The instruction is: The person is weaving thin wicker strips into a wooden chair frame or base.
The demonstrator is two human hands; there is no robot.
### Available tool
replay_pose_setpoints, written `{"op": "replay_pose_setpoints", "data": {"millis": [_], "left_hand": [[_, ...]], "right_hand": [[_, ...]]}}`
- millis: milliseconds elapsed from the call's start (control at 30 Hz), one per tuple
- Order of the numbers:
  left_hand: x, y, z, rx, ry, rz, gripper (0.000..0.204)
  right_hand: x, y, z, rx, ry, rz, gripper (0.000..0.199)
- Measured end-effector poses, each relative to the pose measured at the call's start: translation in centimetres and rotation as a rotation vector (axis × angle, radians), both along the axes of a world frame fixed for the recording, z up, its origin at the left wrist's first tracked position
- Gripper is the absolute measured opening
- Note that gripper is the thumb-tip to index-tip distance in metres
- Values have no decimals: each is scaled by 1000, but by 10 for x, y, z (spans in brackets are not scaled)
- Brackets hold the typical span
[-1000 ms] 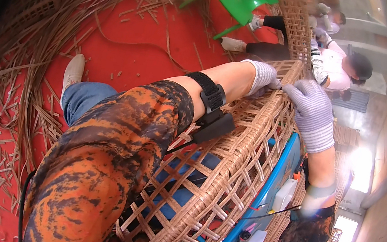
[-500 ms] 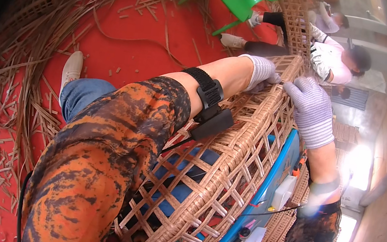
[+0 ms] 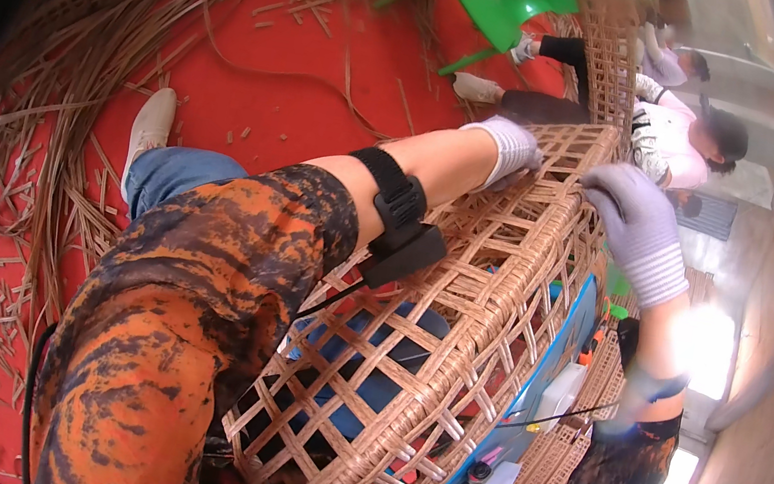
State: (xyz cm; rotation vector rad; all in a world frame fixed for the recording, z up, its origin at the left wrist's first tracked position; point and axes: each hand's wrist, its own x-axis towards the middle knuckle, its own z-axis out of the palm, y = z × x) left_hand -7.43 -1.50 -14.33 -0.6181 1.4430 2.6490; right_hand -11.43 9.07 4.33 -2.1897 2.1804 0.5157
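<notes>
A light brown woven basket (image 3: 480,328) with an open lattice stands on its side in front of me, its thick braided edge running away from me. My left hand (image 3: 514,156), in a grey-white knit glove, is closed at the far left side of the lattice, its fingertips partly hidden. Across the braided edge, my right hand (image 3: 635,221) in a matching glove has its fingers bent down in a pinch at the far corner. Whatever lies between those fingertips is too small to make out. A black strapped device (image 3: 401,214) sits on my left forearm.
Loose flat strips (image 3: 69,141) and short cut pieces litter the red floor (image 3: 261,111) at left. A green plastic chair (image 3: 496,1) and a seated person (image 3: 676,141) are beyond the basket, near another lattice panel (image 3: 606,39). Right of the basket is a blue-edged surface (image 3: 540,363) with small items.
My left hand has drawn back slightly from the braided edge, down along the lattice. My right hand has shifted a little right and down, and the hands are farther apart. The view has tilted slightly.
</notes>
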Motion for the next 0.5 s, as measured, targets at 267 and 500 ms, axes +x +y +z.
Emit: {"op": "replay_pose_setpoints", "data": {"millis": [267,500], "left_hand": [[14,2,-14,-105,-91,-5,20],[30,11,-8,-542,172,101,37]], "right_hand": [[9,5,-6,-125,-16,-35,12],[13,1,-12,-51,4,-70,11]]}}
